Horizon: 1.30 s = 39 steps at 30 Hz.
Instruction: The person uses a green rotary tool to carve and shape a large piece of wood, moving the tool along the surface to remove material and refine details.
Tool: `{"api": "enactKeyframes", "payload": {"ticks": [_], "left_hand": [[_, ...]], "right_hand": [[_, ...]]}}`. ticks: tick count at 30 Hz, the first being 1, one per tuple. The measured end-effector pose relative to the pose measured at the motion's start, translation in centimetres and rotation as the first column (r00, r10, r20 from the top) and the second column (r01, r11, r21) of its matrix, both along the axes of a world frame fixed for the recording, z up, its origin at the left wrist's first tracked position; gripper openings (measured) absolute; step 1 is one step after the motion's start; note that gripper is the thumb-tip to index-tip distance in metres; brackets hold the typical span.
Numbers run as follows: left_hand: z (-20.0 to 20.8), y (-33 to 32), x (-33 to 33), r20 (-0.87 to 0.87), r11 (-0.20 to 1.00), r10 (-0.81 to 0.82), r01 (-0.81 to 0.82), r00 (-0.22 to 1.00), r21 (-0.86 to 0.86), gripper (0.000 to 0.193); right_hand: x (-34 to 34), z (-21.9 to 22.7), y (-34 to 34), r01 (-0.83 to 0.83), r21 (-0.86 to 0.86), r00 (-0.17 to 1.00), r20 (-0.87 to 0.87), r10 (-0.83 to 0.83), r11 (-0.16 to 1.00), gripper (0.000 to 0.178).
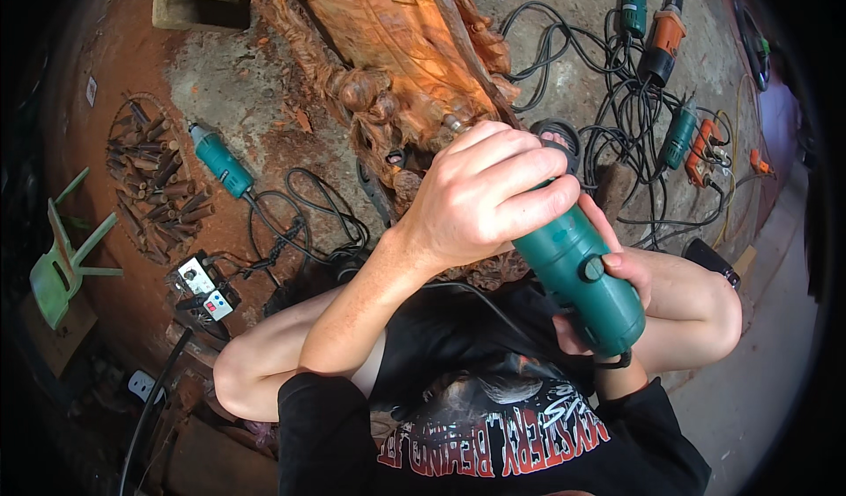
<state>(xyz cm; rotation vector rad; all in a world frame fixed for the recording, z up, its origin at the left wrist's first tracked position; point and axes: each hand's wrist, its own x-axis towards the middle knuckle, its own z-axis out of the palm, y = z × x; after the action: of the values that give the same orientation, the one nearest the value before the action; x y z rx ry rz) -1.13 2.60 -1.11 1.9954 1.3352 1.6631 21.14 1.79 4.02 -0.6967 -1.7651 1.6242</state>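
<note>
A green electric die grinder (577, 271) slants across the middle of the view, its rear end toward my body. My left hand (498, 188) wraps over its front end from above. Around the rear body closes my right hand (621, 271), partly hidden behind the tool. The grinder's metal tip (453, 122) points at the lower end of a reddish-brown wood carving (401, 38) and appears to touch it. Whether the tip is spinning cannot be told. Knobbly, rounded shapes edge the carving, and its middle is smoother and orange.
More corded tools lie right: green grinders (633, 4) and an orange one (665, 38), amid tangled black cables (626, 113). Left are another green grinder (222, 163), brown rods (163, 174), a white control box (203, 285) and a pale green plastic chair (60, 265).
</note>
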Motion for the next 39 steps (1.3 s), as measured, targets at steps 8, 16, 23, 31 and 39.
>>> {"api": "enactKeyframes", "payload": {"ticks": [8,16,23,31,39], "left_hand": [[-0.4,0.4,-0.3,-0.034,1.000,0.010,-0.010,0.999,-0.018,0.031],[0.2,0.0,-0.3,-0.051,0.999,0.018,-0.021,0.999,-0.047,0.030],[0.0,0.2,-0.2,-0.039,0.999,0.011,-0.012,0.999,-0.032,0.030],[-0.3,0.3,-0.2,-0.041,0.999,0.024,-0.025,0.999,-0.035,0.030],[-0.1,0.3,-0.5,-0.052,0.997,0.037,-0.040,0.998,-0.065,0.030]], "right_hand": [[-0.1,-0.9,-0.4,0.055,-0.018,0.997,-0.045,-0.056,0.998,0.070],[0.6,-0.4,0.6,-0.025,-0.039,1.000,0.006,0.025,0.999,0.071],[0.4,-1.0,-0.5,0.027,-0.047,0.999,-0.036,-0.029,0.999,0.075],[0.2,-1.5,-0.4,0.048,-0.036,0.998,-0.042,-0.050,0.998,0.075],[0.0,-1.7,0.5,0.009,-0.167,0.993,-0.112,-0.028,0.986,0.076]]}}
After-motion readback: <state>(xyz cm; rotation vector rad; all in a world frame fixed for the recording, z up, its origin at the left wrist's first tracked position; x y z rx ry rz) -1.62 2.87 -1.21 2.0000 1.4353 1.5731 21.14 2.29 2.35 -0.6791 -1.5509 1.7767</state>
